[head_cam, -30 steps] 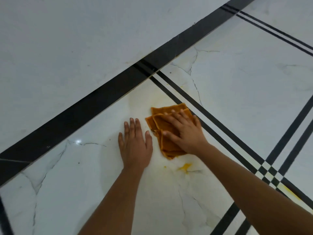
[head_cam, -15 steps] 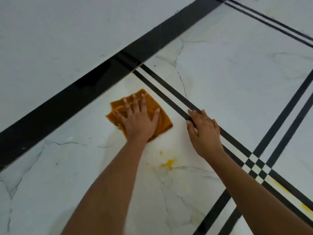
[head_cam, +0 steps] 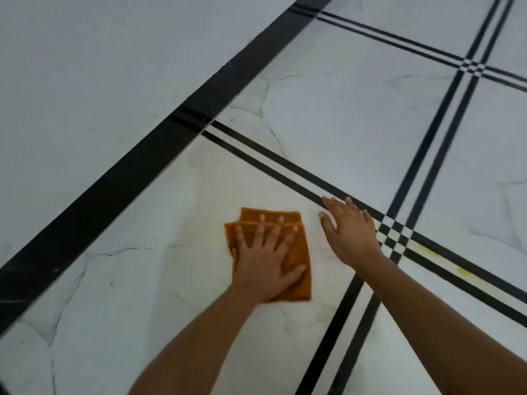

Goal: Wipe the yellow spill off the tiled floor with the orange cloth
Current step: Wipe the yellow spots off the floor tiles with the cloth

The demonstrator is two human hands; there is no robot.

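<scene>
Drawn back toward the person since half a second ago, the orange cloth (head_cam: 301, 243) now covers the spot where a yellow blob lay just below it, and that blob no longer shows. Left hand (head_cam: 265, 263) lies flat on the folded cloth, fingers straight and spread, thumb out to the right, pressing down rather than gripping. Cloth edges are blurred. Right hand (head_cam: 352, 235) is just beside the cloth, apart from it, palm down with fingers straight; whether it touches the white marble tile (head_cam: 128, 280) I cannot tell. Its fingertips reach the double black lines (head_cam: 285, 166), near the checkered crossing (head_cam: 395, 232). Further right, yellow spill (head_cam: 427, 250) marks remain on the white strip between those lines. A broad black band (head_cam: 114, 195) runs diagonally at the left
</scene>
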